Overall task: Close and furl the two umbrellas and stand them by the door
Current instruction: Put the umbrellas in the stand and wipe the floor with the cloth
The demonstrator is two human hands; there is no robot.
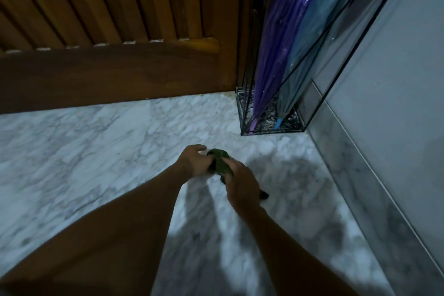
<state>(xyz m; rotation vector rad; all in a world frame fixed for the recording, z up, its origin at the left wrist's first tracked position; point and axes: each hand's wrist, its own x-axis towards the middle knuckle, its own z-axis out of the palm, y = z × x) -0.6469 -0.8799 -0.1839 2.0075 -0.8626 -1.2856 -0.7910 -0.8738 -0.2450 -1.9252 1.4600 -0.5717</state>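
A small folded green umbrella (220,160) is held over the marble floor between both hands. My left hand (193,160) grips its far end and my right hand (241,184) wraps its near part; a dark end (263,195) pokes out past my right hand. Most of the green umbrella is hidden by my fingers. A furled purple umbrella (280,31) and a furled pale blue umbrella (312,38) stand tips down in a black wire stand (271,130) beside the wooden slatted door (115,65).
The wire stand sits in the corner between the door and a grey wall (396,79) on the right, with a marble skirting (355,175) along it. White marble floor (84,151) spreads to the left and front. Shadows of my arms fall below my hands.
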